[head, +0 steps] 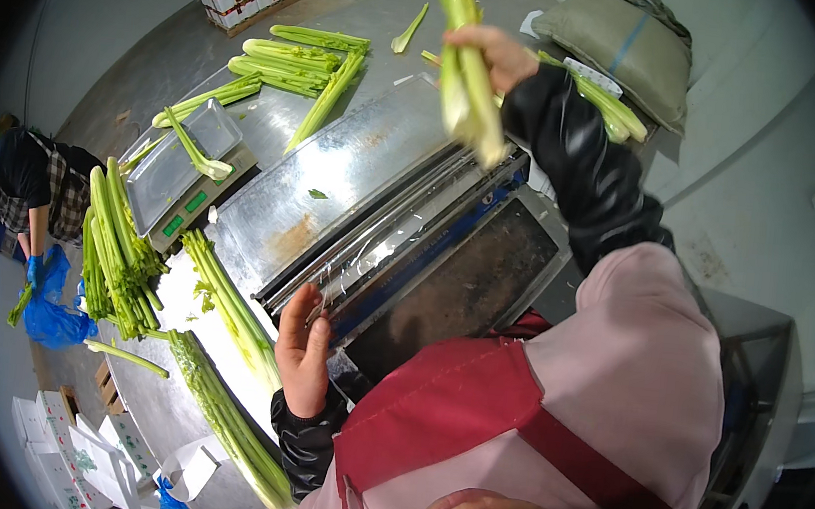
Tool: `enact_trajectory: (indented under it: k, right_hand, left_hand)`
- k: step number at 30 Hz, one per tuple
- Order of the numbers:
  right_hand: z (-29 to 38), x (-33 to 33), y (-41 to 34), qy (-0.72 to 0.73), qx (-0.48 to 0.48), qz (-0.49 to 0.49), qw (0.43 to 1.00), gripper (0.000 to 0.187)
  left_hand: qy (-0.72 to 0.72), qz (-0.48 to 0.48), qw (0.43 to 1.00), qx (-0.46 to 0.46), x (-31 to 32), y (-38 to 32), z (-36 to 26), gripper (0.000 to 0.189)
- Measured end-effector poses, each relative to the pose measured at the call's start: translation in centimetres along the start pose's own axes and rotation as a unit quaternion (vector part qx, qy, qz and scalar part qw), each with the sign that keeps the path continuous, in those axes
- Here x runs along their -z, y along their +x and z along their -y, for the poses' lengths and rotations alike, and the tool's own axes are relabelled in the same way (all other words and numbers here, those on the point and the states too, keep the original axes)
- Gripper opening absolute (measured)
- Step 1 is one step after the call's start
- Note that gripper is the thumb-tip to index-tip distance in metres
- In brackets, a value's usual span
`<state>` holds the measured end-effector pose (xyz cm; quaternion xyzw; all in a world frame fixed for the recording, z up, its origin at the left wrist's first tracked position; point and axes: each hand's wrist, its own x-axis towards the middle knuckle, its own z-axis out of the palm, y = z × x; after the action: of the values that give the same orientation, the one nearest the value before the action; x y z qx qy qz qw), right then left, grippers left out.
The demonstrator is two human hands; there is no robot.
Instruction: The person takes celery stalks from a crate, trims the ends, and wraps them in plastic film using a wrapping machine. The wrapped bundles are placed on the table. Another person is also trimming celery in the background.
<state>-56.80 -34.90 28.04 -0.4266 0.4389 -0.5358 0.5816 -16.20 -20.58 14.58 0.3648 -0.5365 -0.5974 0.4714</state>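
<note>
My right hand (501,55) is raised over the far end of a film wrapping machine (356,177), gripping a celery bunch (462,92) whose pale base points down. Clear plastic film (387,242) lies along the machine's front bar. At the bar's near end is my left hand (303,354), thumb and fingers apart; whether it touches the film edge cannot be made out. Left of that hand, a celery bunch (236,305) lies on the steel table, and another wrapped in film (220,405) lies closer to me.
A digital scale (200,178) carries a loose celery stalk (192,145). Celery bunches (286,66) lie beyond it, more (117,251) at the left. A full sack (614,47) stands far right. At left, a co-worker (50,180) bends over a blue plastic bag (57,311).
</note>
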Motion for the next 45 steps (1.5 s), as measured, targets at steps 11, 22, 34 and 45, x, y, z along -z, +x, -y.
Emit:
enact_trajectory:
  k: [11,22,34,45]
  right_hand:
    - [-5.7,-6.0,-3.7,0.026,0.124,-0.026,0.992,0.027]
    - [-13.8,-20.7,-7.8,-0.073,0.138,0.2,0.967,0.042]
    - [-14.7,-8.0,-10.2,-0.179,0.085,-0.031,0.98,0.02]
    - [-15.8,-9.0,-10.5,-0.272,0.073,0.038,0.959,0.015]
  left_hand:
    - [-0.034,0.071,0.996,-0.052,-2.0,1.6,-0.8,0.012]
    - [-0.164,-0.036,0.986,-0.016,0.2,0.2,-0.5,0.047]
    - [0.146,-0.366,0.917,0.069,18.7,-3.6,5.9,0.044]
    - [-0.011,-0.299,0.952,-0.06,17.2,1.5,5.1,0.038]
